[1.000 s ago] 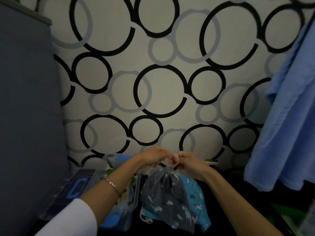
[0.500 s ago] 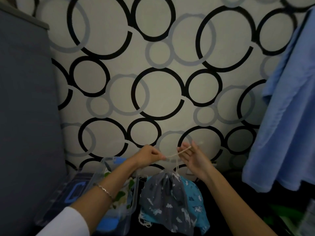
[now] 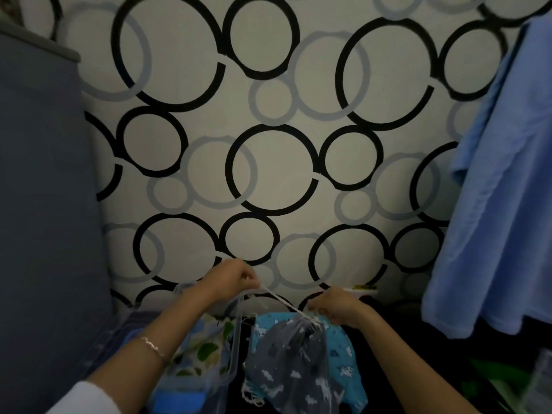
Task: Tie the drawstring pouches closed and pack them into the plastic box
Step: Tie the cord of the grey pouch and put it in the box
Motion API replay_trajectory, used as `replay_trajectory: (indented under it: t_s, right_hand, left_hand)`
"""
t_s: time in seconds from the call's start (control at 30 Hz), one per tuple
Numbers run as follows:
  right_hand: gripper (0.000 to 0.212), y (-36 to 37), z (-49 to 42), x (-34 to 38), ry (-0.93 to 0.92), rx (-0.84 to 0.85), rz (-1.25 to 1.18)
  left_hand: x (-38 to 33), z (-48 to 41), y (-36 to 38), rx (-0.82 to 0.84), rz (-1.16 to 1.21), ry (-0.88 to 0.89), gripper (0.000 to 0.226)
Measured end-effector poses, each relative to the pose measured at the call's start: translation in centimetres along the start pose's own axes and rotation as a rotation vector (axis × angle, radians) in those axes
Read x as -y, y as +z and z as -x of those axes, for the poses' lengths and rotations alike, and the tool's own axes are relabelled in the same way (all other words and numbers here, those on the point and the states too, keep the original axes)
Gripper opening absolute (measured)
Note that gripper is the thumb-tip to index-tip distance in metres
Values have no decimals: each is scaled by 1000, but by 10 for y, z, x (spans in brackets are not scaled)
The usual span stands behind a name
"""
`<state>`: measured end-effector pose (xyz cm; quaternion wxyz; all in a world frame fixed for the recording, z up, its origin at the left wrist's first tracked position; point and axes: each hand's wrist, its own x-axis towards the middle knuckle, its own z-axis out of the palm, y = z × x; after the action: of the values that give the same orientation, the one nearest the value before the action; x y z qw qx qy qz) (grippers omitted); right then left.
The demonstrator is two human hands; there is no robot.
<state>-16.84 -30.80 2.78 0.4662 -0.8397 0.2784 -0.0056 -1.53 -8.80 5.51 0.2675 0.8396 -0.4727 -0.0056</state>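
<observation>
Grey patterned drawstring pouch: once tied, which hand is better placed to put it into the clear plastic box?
Probably the left hand: it pinches the white cord by the clear plastic box, which lies under that forearm. The right hand grips the grey patterned pouch at its neck, farther away.

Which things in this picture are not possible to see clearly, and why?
Head view only:
- Knot of the cord at the grey pouch neck: too small, partly behind the right hand; tied or not, unclear.
- Blue pouch: mostly under the grey pouch; its cord hidden.
- Plastic box: crossed by the left forearm, cut by the bottom edge; pouch count unknown.
</observation>
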Motion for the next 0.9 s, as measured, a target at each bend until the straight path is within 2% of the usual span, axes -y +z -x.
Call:
replay_trajectory:
  t_s: [0.1, 0.27, 0.4, 0.5, 0.57, 0.63, 0.7, 0.77, 0.83, 0.9]
  right_hand:
    - [37, 5, 6, 20, -113, 33, 306]
    - [34, 17, 17, 32, -273, 260, 188]
    - [33, 26, 18, 32, -358, 185, 114]
    - [23, 30, 17, 25, -377, 173, -37]
    - [21, 32, 16, 18, -339, 165, -100]
    - [35, 33, 13, 10, -315, 111, -146]
    - [44, 31, 12, 6, -295, 56, -246]
    - [43, 28, 11, 6, -280, 41, -353]
    - [42, 28, 10, 7, -251, 14, -408]
    - [44, 26, 7, 6, -226, -22, -439]
  left_hand:
    - [-15, -7, 1, -52, 156, 12, 17]
    - [-40, -25, 11, -122, 397, -11, 15]
    - [-57, -35, 31, -30, 671, -79, 16]
    - [-63, -32, 53, 44, 620, -126, 16]
    - [-65, -28, 62, 35, 638, -145, 15]
    - [-62, -27, 67, -9, 593, -123, 24]
    - [-62, -24, 72, 25, 534, -110, 34]
    - [-58, -20, 79, 75, 494, -142, 45]
    - [-54, -18, 84, 33, 393, -176, 52]
    - [-45, -19, 83, -55, 348, -169, 35]
